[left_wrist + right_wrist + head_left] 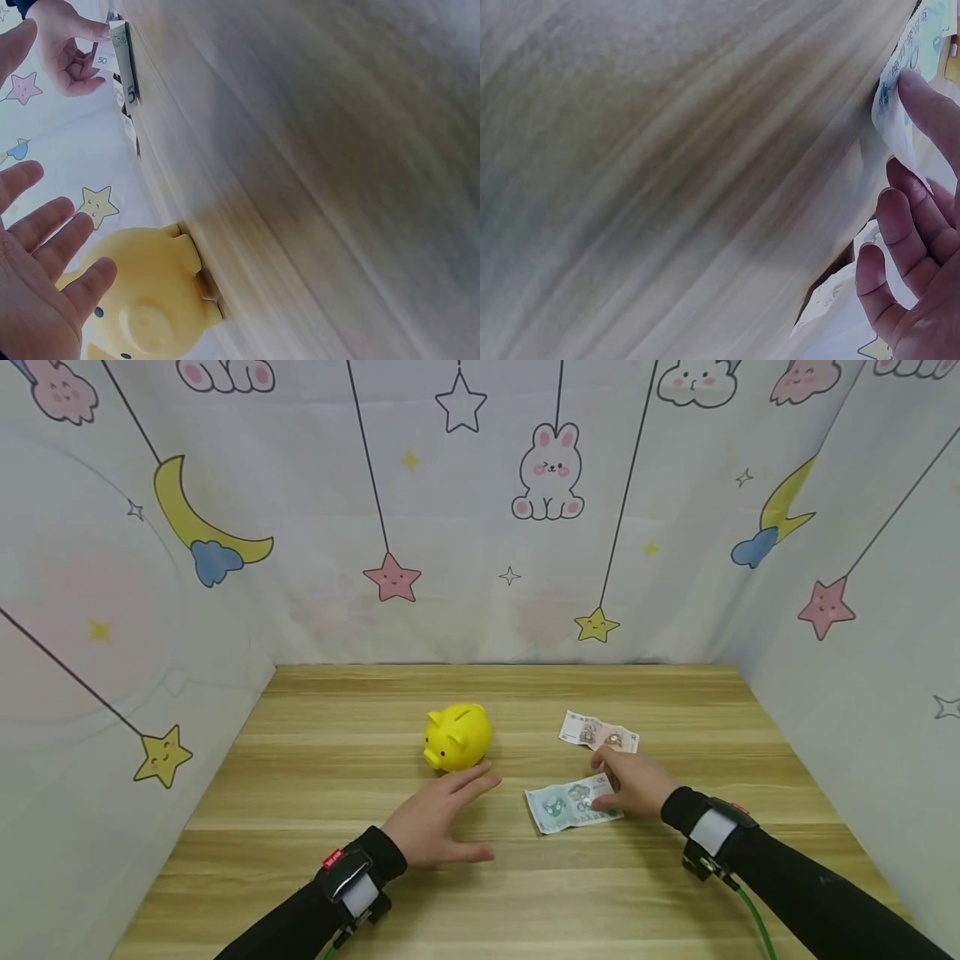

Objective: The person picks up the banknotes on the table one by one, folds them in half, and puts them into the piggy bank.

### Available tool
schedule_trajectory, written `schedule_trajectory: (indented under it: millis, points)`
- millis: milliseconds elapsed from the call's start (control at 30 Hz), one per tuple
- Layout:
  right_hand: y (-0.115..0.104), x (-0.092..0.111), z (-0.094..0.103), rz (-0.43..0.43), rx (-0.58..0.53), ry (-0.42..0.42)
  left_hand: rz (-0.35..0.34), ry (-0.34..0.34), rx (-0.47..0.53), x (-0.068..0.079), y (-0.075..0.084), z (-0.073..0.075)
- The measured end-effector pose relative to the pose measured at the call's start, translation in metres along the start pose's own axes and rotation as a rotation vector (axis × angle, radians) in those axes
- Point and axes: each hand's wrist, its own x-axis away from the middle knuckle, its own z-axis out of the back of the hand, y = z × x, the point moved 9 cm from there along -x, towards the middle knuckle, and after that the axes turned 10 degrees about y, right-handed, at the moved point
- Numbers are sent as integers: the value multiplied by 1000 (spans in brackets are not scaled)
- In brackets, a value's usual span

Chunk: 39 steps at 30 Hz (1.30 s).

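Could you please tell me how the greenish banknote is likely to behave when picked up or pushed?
The greenish banknote looks like thin paper, so it is probably very light. It is likely floppy, since its edge curves near the right hand. Pushed, it may slide, as most of it lies flat on the smooth-looking table.

Pale backdrop (pixel 315 485), probably cloth: rabbit (pixel 551 485), yellow moon (pixel 172 510), pink star (pixel 392 580); wood-grain tabletop (pixel 360 718).
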Motion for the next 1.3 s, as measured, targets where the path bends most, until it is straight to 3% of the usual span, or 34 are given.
schedule_trajectory:
  millis: [233, 533, 933, 1300]
  points:
    - [-7, 2, 1, 105, 37, 30, -19, 5, -15, 1, 1, 0]
    - [-10, 2, 3, 116, 26, 51, -21, 9, -15, 2, -1, 0]
    - [-28, -2, 20, 146, -155, 131, -9, 4, -30, 3, -2, 1]
    - [-65, -9, 67, 316, -286, 272, 0, 62, -30, -1, -3, 10]
